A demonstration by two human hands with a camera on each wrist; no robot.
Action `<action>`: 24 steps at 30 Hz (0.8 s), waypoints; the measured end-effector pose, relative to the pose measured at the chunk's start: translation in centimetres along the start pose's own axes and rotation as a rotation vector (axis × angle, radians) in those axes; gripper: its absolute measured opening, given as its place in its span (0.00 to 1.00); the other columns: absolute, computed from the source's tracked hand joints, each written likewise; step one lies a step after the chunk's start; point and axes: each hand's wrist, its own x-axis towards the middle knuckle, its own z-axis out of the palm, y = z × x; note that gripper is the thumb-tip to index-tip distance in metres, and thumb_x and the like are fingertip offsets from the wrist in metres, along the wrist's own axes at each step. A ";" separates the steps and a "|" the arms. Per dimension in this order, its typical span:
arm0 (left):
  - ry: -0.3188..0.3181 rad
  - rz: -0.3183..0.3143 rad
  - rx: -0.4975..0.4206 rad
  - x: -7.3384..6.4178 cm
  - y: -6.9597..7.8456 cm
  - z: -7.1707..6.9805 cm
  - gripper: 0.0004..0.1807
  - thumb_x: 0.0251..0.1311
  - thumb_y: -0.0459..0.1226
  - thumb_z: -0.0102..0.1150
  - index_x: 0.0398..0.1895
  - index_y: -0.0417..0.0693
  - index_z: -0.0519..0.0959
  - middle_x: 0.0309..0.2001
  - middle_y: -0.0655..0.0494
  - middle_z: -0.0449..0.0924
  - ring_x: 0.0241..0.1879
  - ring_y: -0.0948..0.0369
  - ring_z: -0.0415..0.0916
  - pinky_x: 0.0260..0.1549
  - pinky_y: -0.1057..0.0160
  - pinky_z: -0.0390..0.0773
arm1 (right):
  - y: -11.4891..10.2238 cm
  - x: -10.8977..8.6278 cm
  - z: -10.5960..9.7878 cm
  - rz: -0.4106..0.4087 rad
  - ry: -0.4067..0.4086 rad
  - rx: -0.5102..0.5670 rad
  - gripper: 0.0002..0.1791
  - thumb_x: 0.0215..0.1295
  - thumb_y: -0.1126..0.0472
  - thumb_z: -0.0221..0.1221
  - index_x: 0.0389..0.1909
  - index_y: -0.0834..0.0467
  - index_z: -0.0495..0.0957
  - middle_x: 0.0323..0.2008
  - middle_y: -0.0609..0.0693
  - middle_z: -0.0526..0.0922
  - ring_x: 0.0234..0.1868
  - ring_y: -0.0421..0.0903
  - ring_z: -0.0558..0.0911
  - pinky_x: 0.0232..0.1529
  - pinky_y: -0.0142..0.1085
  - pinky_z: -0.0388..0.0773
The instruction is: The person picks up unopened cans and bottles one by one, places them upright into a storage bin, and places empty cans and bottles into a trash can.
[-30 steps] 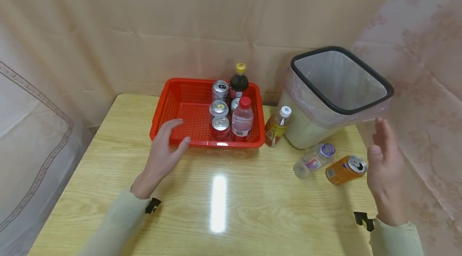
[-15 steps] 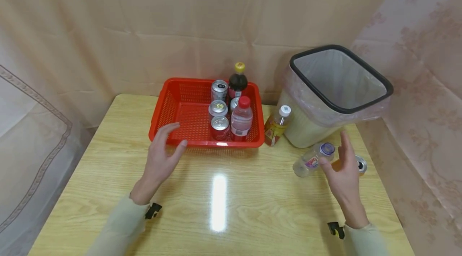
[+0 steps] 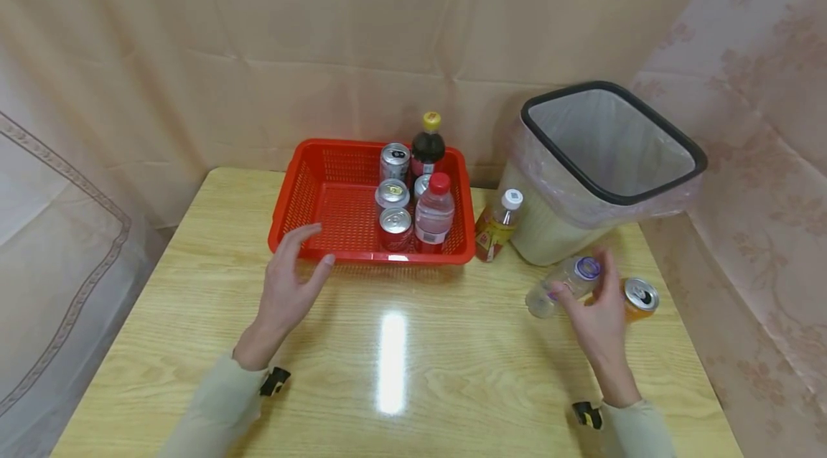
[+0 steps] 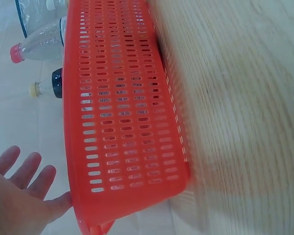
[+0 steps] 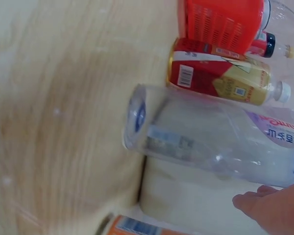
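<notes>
A clear plastic bottle (image 3: 553,296) with a purple top stands on the table before the bin. My right hand (image 3: 599,311) is at its right side, thumb and fingers spread near its upper part. In the right wrist view the bottle (image 5: 206,132) shows its label uncovered, with fingertips (image 5: 250,203) beside it; I cannot tell whether they touch. An orange can (image 3: 639,300) is just right of that hand, partly hidden. My left hand (image 3: 287,293), fingers spread, hovers at the front left corner of the red basket (image 3: 371,256); it holds nothing.
In the basket's right half stand several cans, a red-capped bottle (image 3: 434,214) and a yellow-capped dark bottle (image 3: 428,149). A white-capped drink bottle (image 3: 496,227) stands between basket and bin (image 3: 549,228). The bin has a bag liner and black rim. Curtains (image 3: 258,49) hang behind.
My right hand has moved left from beyond the orange can to the clear bottle, crossing in front of the can. The left hand has barely moved.
</notes>
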 end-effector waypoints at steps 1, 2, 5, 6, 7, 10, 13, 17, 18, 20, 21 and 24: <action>0.001 -0.002 -0.001 0.0 0.0 0.0 0.27 0.67 0.36 0.65 0.67 0.36 0.72 0.67 0.42 0.73 0.67 0.45 0.69 0.66 0.38 0.67 | 0.1 0.0 0.2 0.015 0.005 -0.004 0.55 0.57 0.68 0.73 0.82 0.58 0.52 0.76 0.59 0.63 0.75 0.51 0.64 0.76 0.38 0.58; 0.001 -0.004 -0.006 -0.1 -0.1 0.0 0.27 0.67 0.36 0.65 0.67 0.37 0.72 0.67 0.42 0.73 0.67 0.45 0.69 0.66 0.38 0.67 | 0.1 0.0 0.3 0.033 0.011 -0.014 0.55 0.57 0.68 0.74 0.82 0.57 0.53 0.75 0.57 0.65 0.73 0.50 0.65 0.75 0.37 0.60; 0.010 -0.014 -0.023 -0.1 -0.2 -0.2 0.27 0.68 0.36 0.64 0.68 0.37 0.72 0.67 0.43 0.73 0.67 0.46 0.69 0.66 0.38 0.67 | 0.2 -0.1 0.7 0.063 0.043 -0.026 0.51 0.57 0.67 0.75 0.79 0.58 0.58 0.69 0.54 0.70 0.67 0.44 0.71 0.70 0.31 0.65; 0.012 -0.017 -0.029 -0.2 -0.1 -0.2 0.27 0.68 0.36 0.64 0.68 0.37 0.72 0.67 0.43 0.73 0.66 0.46 0.69 0.66 0.38 0.67 | 0.2 -0.1 0.9 0.067 0.055 -0.031 0.50 0.57 0.66 0.75 0.78 0.58 0.60 0.66 0.52 0.72 0.65 0.42 0.72 0.68 0.29 0.67; 0.014 -0.018 -0.033 -0.2 -0.1 -0.3 0.27 0.68 0.36 0.64 0.68 0.37 0.72 0.67 0.43 0.73 0.66 0.46 0.69 0.66 0.39 0.67 | 0.3 -0.1 1.0 0.070 0.064 -0.026 0.48 0.57 0.66 0.75 0.77 0.60 0.61 0.63 0.51 0.73 0.63 0.40 0.73 0.66 0.27 0.68; 0.015 -0.019 -0.033 -0.2 -0.2 -0.3 0.27 0.68 0.35 0.64 0.68 0.37 0.72 0.67 0.43 0.73 0.66 0.46 0.69 0.66 0.38 0.67 | 0.4 0.0 1.2 0.079 0.094 -0.057 0.44 0.58 0.62 0.75 0.72 0.63 0.64 0.58 0.49 0.74 0.57 0.36 0.74 0.59 0.23 0.69; 0.014 -0.019 -0.030 -0.2 -0.1 -0.3 0.27 0.68 0.35 0.64 0.68 0.37 0.72 0.67 0.43 0.73 0.67 0.46 0.69 0.66 0.38 0.67 | 0.6 0.1 1.3 0.072 0.108 -0.090 0.40 0.61 0.58 0.73 0.69 0.66 0.66 0.56 0.53 0.76 0.52 0.36 0.74 0.52 0.22 0.69; 0.013 -0.023 -0.026 -0.2 -0.2 -0.3 0.27 0.68 0.35 0.65 0.68 0.36 0.72 0.67 0.43 0.73 0.67 0.46 0.69 0.66 0.38 0.67 | 0.7 0.1 1.4 0.017 0.122 -0.118 0.35 0.63 0.59 0.70 0.65 0.70 0.67 0.51 0.52 0.77 0.46 0.34 0.73 0.45 0.19 0.67; 0.013 -0.023 -0.025 -0.2 -0.2 -0.3 0.27 0.68 0.35 0.65 0.68 0.36 0.72 0.67 0.42 0.73 0.67 0.46 0.69 0.66 0.38 0.67 | 0.6 0.1 1.5 -0.004 0.125 -0.113 0.34 0.63 0.61 0.70 0.64 0.71 0.67 0.50 0.49 0.77 0.46 0.32 0.74 0.45 0.19 0.68; 0.015 -0.024 -0.025 -0.2 -0.2 -0.3 0.27 0.68 0.35 0.65 0.68 0.36 0.72 0.67 0.42 0.73 0.67 0.46 0.69 0.66 0.37 0.67 | 0.3 0.0 1.5 -0.055 0.138 -0.095 0.31 0.62 0.65 0.70 0.62 0.72 0.68 0.47 0.42 0.77 0.45 0.31 0.75 0.45 0.18 0.69; 0.016 -0.023 -0.025 -0.2 -0.2 -0.4 0.27 0.68 0.35 0.65 0.68 0.36 0.72 0.67 0.42 0.73 0.67 0.46 0.69 0.66 0.37 0.67 | 0.2 0.0 1.5 -0.079 0.145 -0.075 0.30 0.61 0.67 0.70 0.61 0.71 0.68 0.46 0.38 0.77 0.45 0.30 0.76 0.46 0.18 0.70; 0.022 -0.021 -0.025 -0.3 -0.2 -0.5 0.27 0.68 0.35 0.64 0.68 0.37 0.72 0.66 0.42 0.73 0.66 0.46 0.69 0.66 0.37 0.67 | -0.6 -0.1 1.3 -0.153 0.140 0.034 0.27 0.60 0.75 0.68 0.58 0.67 0.70 0.45 0.35 0.80 0.45 0.33 0.80 0.47 0.20 0.75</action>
